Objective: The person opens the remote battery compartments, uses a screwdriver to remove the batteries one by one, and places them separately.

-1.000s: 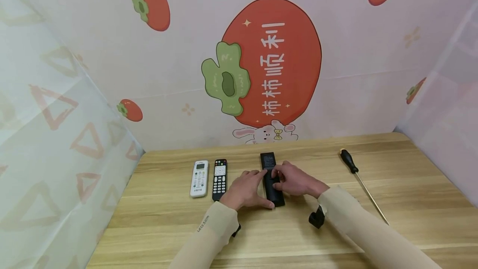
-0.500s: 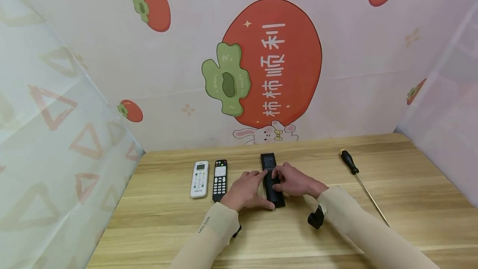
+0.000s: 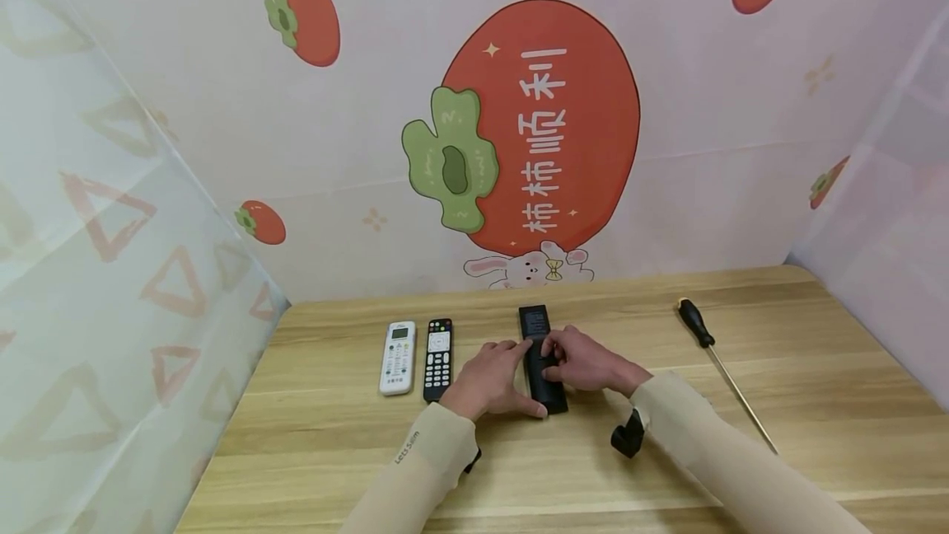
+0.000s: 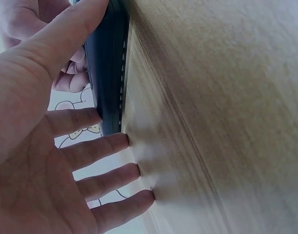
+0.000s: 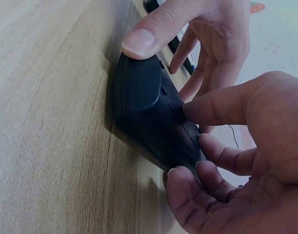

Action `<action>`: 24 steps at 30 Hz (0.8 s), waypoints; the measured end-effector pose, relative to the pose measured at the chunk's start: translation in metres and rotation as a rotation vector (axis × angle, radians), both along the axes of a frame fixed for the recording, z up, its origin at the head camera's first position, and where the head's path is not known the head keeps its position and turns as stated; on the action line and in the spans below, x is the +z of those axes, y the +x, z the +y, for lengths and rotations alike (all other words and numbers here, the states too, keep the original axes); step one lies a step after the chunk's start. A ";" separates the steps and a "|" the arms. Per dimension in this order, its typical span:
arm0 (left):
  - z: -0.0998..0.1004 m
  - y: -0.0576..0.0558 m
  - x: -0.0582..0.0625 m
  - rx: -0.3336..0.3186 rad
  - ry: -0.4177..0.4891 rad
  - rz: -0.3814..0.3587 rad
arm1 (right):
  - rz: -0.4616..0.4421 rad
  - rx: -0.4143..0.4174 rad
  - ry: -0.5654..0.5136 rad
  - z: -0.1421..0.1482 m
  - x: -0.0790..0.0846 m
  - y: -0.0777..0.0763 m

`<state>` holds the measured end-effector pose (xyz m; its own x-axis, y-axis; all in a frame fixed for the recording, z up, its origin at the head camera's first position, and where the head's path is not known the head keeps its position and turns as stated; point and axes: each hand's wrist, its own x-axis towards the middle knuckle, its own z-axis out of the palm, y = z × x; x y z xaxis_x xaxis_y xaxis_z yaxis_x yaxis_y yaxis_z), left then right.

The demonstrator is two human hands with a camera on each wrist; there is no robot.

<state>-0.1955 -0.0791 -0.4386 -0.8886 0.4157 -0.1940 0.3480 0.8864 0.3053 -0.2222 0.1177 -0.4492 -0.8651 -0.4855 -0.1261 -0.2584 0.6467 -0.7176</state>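
A black remote control (image 3: pixel 535 373) lies face down on the wooden table between both hands, its printed label at the far end. My left hand (image 3: pixel 493 377) spreads along its left side. The left thumb presses on the near end, and the index fingertip touches the left edge. In the left wrist view the other left fingers (image 4: pixel 115 178) are straight, tips on the table, and button edges line the remote's underside. My right hand (image 3: pixel 586 359) grips the right side. In the right wrist view its thumb (image 5: pixel 212 108) presses the back near the battery cover seam, with curled fingers along the edge.
To the left lie a white air-conditioner remote (image 3: pixel 398 357) and a slim black remote with white buttons (image 3: pixel 438 357), side by side. A long screwdriver (image 3: pixel 694 323) with a black handle lies at the right. A patterned cloth wall (image 3: pixel 356 147) rises behind the table (image 3: pixel 326 452).
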 end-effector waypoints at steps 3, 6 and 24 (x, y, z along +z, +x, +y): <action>0.000 0.000 -0.001 0.000 0.003 -0.002 | -0.021 0.000 -0.015 0.000 0.000 -0.001; 0.000 0.000 -0.001 -0.001 0.008 -0.003 | -0.042 0.008 -0.059 0.002 0.002 -0.003; -0.001 0.000 -0.001 0.010 0.002 -0.002 | -0.067 -0.062 -0.139 0.004 0.004 0.000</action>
